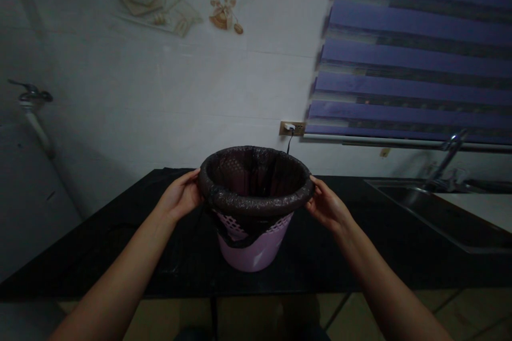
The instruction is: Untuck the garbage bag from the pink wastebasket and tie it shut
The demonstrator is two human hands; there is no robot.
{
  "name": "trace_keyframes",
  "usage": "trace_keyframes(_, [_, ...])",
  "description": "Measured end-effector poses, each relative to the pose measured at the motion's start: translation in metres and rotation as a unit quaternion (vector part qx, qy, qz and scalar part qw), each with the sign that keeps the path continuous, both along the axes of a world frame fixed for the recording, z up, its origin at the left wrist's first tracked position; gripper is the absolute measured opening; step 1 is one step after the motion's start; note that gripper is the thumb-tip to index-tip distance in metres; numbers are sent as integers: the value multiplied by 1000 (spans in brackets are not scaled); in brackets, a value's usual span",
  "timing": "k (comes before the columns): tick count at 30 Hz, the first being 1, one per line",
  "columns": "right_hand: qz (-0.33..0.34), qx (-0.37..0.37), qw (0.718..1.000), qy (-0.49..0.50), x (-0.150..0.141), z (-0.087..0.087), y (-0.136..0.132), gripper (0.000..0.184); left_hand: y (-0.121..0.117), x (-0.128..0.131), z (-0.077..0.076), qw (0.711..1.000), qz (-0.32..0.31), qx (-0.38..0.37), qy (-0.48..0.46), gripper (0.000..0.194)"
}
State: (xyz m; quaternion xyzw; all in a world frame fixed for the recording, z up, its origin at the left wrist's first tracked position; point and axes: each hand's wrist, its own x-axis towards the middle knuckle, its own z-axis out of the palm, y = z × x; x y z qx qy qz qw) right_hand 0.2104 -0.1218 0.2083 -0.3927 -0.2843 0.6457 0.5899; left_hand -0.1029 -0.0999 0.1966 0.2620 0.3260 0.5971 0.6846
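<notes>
A pink plastic waste basket (256, 250) with a perforated wall stands on a black countertop (120, 240). A dark bin bag (256, 192) lines it, and the bag's edge is rolled over the rim. My left hand (181, 197) grips the rolled bag at the left side of the rim, fingers curled on it. At the right side of the rim my right hand (326, 203) holds the bag edge in the same way.
A steel sink (440, 208) with a tap (452, 154) is set into the counter at the right. A wall socket (292, 128) with a plugged-in cord sits behind the basket. Purple blinds (412, 53) hang at upper right; another tap (30, 96) juts out at the left.
</notes>
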Motion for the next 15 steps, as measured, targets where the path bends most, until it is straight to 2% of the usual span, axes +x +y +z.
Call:
trace_keyframes(10, [6, 24, 1000, -8, -2, -5, -3, 12, 6, -2, -2, 1000, -3, -1, 13, 18])
trace_keyframes(15, [-2, 12, 1000, -8, -3, -2, -6, 12, 10, -5, -2, 1000, -9, 4, 24, 17])
